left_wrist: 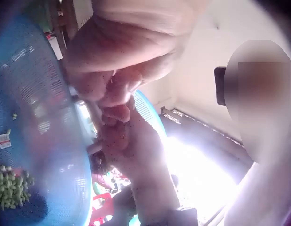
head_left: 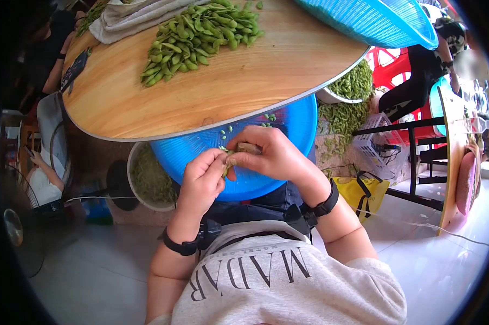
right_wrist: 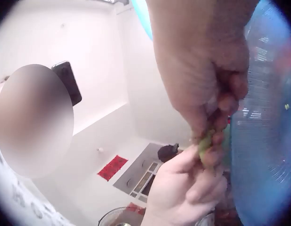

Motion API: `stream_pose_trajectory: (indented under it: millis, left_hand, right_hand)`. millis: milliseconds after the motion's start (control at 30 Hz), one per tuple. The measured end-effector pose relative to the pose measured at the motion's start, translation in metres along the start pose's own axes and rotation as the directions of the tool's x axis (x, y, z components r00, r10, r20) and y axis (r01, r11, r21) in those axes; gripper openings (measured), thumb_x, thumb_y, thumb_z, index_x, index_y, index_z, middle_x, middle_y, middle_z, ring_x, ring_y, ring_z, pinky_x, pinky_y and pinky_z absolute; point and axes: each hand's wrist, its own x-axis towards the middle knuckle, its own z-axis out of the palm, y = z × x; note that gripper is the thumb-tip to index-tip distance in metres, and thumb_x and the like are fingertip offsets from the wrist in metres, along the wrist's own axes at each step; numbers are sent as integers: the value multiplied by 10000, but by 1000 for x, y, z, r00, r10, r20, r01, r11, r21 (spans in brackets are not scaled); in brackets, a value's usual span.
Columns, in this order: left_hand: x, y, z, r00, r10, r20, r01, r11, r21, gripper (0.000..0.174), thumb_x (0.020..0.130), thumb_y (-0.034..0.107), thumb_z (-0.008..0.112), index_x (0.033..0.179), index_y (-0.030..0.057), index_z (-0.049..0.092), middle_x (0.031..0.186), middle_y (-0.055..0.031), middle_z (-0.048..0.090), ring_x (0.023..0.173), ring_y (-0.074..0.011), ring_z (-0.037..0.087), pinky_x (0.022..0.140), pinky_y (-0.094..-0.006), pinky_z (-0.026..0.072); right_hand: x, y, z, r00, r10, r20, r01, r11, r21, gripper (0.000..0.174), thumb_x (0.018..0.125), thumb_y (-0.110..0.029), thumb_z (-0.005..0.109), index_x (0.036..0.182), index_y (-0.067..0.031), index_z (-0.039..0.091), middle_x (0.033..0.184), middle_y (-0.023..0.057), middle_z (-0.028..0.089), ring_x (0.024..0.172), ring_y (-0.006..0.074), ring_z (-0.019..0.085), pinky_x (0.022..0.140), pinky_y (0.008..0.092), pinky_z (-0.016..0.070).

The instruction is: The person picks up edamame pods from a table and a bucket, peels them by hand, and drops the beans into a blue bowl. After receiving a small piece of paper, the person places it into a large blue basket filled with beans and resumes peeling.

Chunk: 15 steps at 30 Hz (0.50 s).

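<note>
Over a blue plastic basket [head_left: 168, 157], my two hands meet fingertip to fingertip at a green soybean pod [right_wrist: 205, 147]. My left hand [head_left: 200, 179] pinches the pod between thumb and curled fingers. From the other side my right hand [head_left: 274, 154] also pinches it, thumb and fingertips close against the left ones. Something brownish-grey [head_left: 249, 148] shows along the right hand's fingers. Most of the pod is hidden by fingers. Shelled green beans [left_wrist: 11, 190] lie in a cluster in the basket, with a few loose ones [head_left: 230, 129] near the table edge.
The wooden table [head_left: 212, 103] overhangs the basket's far side and bears a pile of soybean pods [head_left: 201, 35], a cloth [head_left: 130, 21] and another blue basket [head_left: 385, 24]. Buckets of pods [head_left: 345, 89] and empty husks [head_left: 152, 181] stand beside. A yellow bag [head_left: 358, 192] lies right.
</note>
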Motion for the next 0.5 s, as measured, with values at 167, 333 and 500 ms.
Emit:
stream_pose_trajectory:
  millis: [167, 333, 500]
  left_hand:
    - [-4, -3, -2, 990, -69, 122, 71, 997, -11, 159, 895, 72, 461, 966, -26, 565, 740, -65, 596, 446, -43, 426, 403, -176, 340]
    - [-2, -9, -1, 984, -158, 76, 147, 979, 141, 167, 893, 76, 455, 952, -26, 574, 769, -78, 620, 460, -52, 481, 396, -168, 352]
    - [8, -21, -3, 981, -195, 19, 181, 940, 291, 151, 892, 70, 456, 916, -25, 571, 740, -72, 612, 440, -51, 464, 390, -174, 347]
  right_hand:
    - [3, 15, -8, 930, 271, 250, -329, 916, 232, 182, 748, -131, 670, 862, 1, 619, 711, 10, 585, 680, 70, 502, 599, 234, 422]
    - [6, 25, -2, 948, 233, 216, -247, 968, 41, 177, 682, -126, 657, 818, -16, 630, 678, 59, 605, 630, 131, 557, 569, 272, 445]
    - [8, 27, 10, 954, 263, 144, -192, 904, -381, 188, 626, -173, 654, 771, -52, 644, 687, 168, 608, 679, 320, 603, 579, 372, 482]
